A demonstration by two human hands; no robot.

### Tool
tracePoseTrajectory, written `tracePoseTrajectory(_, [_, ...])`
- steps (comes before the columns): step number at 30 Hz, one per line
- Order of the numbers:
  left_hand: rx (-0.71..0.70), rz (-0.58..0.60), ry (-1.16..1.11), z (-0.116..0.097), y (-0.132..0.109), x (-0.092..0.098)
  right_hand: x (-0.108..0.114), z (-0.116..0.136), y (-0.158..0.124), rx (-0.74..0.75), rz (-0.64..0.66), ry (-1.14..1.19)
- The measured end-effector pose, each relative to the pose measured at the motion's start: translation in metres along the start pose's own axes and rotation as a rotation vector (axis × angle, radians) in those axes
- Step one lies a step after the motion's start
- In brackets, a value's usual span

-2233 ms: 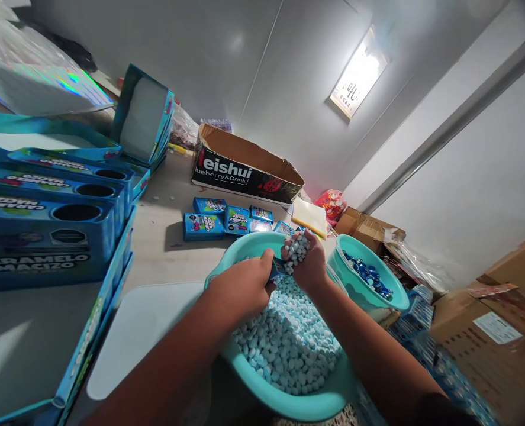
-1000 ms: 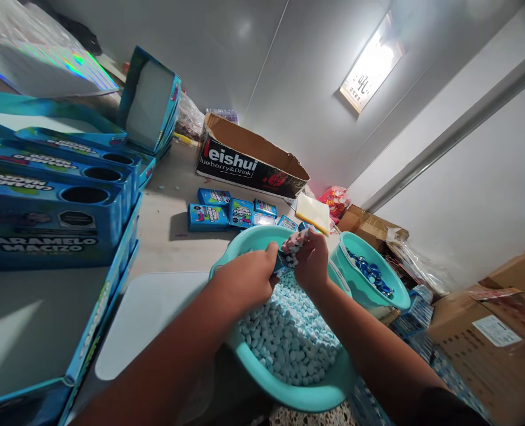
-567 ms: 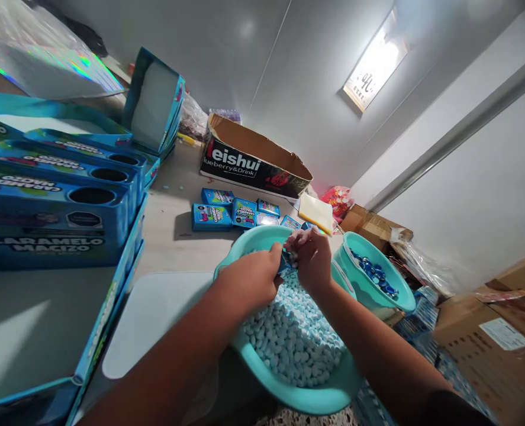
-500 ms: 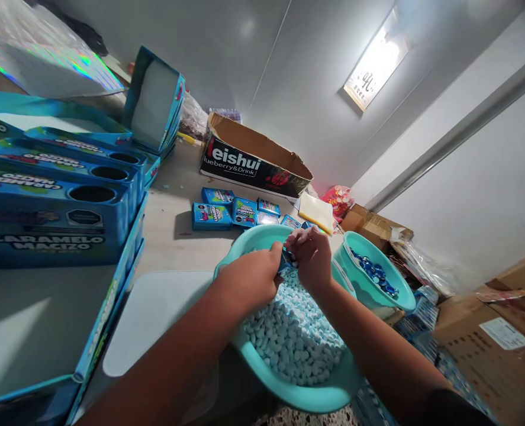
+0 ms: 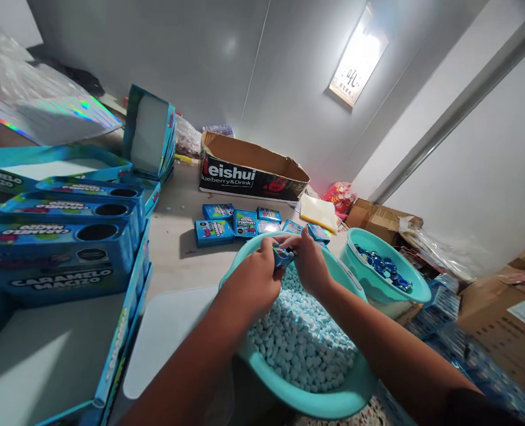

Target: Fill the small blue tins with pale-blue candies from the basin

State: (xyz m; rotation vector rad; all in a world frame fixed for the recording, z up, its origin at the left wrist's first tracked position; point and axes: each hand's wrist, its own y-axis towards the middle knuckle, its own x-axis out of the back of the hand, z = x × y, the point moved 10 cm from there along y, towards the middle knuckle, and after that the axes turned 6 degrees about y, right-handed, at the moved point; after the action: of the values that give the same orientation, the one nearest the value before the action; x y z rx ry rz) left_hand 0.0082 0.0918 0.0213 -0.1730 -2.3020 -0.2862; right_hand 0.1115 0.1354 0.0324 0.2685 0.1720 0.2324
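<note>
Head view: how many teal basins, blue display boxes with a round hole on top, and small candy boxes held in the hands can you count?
Teal basins: 2
Blue display boxes with a round hole on top: 3
Small candy box, gripped between left hand and right hand: 1
Total: 6

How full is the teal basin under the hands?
Mostly full: pale candies heap almost to the basin rim, below the held small blue box.
</note>
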Motion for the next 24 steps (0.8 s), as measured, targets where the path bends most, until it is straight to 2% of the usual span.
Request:
tracePoseTrajectory(4, [0.012,-0.015,-0.052,0.002,0.0,0.0,-0.006,0.001,-0.002,0.048,0.081,-0.055])
tracePoseTrajectory(9, [0.087,-0.064,-0.113,0.009,-0.001,0.004,-0.003,0.0,0.0,0.042,0.106,-0.085])
tracePoseTrajectory(12, [0.078,-0.079,-0.132,0.009,0.0,0.007,-0.008,0.002,-0.002,0.023,0.157,-0.101])
tracePoseTrajectory(16, [0.048,-0.061,-0.143,0.009,0.0,0.005,-0.017,0.016,-0.005,0.063,0.231,-0.155])
tracePoseTrajectory(18, [0.049,-0.058,-0.15,0.01,0.0,0.004,-0.013,0.023,-0.003,0.076,0.193,-0.169])
tracePoseTrajectory(22, [0.113,-0.076,-0.187,0.015,0.0,0.007,0.018,0.026,0.007,0.083,-0.028,-0.25])
tracePoseTrajectory(24, [0.143,-0.081,-0.18,0.015,0.0,0.008,0.027,0.022,0.009,0.086,-0.071,-0.312])
